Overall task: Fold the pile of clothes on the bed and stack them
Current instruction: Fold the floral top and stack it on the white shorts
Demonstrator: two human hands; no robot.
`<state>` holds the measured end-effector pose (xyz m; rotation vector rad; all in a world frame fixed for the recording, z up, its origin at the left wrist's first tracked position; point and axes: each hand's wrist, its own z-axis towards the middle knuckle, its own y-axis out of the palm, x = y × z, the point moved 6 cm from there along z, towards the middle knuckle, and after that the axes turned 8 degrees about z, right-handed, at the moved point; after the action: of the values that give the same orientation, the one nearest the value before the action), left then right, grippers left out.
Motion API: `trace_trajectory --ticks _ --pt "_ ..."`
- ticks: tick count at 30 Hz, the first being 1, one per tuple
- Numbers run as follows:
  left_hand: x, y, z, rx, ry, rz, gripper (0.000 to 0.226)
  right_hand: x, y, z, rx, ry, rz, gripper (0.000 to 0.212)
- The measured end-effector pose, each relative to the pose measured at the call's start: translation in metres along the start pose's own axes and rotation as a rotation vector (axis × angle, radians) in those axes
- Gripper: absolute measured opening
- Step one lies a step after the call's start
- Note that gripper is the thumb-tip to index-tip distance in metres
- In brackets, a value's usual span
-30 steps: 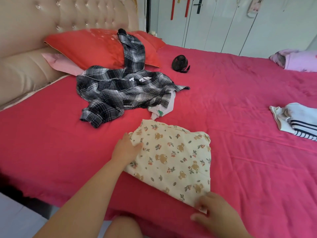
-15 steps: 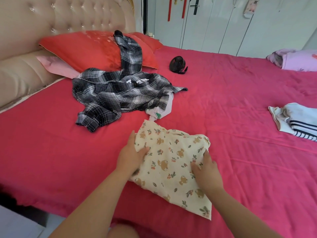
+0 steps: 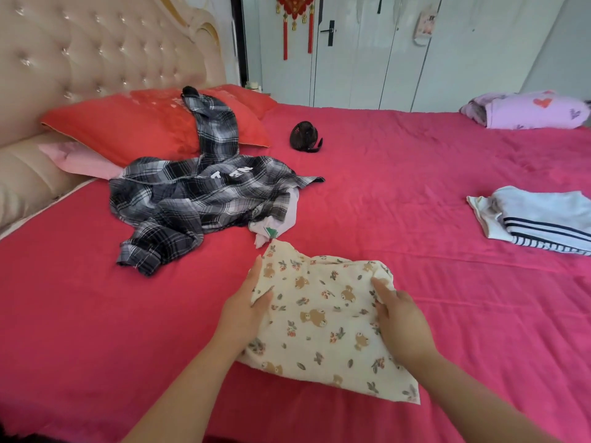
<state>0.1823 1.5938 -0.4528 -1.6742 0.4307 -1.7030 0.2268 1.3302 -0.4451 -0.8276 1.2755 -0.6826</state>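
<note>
On red bed (image 3: 399, 193), near edge: folded bear-print garment (image 3: 323, 321) lying. Left grip (image 3: 246, 308) pinching its left edge, thumb on top. Right grip (image 3: 399, 318) pinching upper right corner. Plaid shirt (image 3: 192, 199) heaped beyond; striped folded clothes (image 3: 540, 219) well right.

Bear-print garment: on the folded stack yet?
No, the bear-print garment lies between the left hand and right hand holding its edges, apart from the folded stack at right.

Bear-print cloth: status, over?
Left hand grips bear-print cloth at left edge. Right hand at right edge, grip unclear. Plaid shirt behind, unfolded.
</note>
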Motion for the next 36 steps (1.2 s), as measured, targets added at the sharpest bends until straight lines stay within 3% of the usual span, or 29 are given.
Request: trace_trajectory --ticks 6,12,18,25,36 --pt "0.068 0.042 -0.003 0.051 0.155 0.084 0.071 0.048 -0.066 -0.008 0.165 0.022 -0.046 0.056" --pt "0.081 0.123 -0.014 -0.176 0.058 0.345 0.067 0.111 -0.054 -0.032 -0.068 0.209 0.002 0.064" --pt "0.081 0.139 -0.006 -0.252 0.094 0.592 0.059 0.124 -0.036 -0.039 0.027 0.137 -0.044 0.063" --pt "0.078 0.137 0.001 -0.318 0.111 0.504 0.059 0.125 -0.026 -0.023 -0.102 0.109 -0.142 0.061" --pt "0.207 0.161 0.035 -0.196 0.320 0.433 0.058 0.170 -0.142 -0.003 0.092 0.078 -0.256 0.071"
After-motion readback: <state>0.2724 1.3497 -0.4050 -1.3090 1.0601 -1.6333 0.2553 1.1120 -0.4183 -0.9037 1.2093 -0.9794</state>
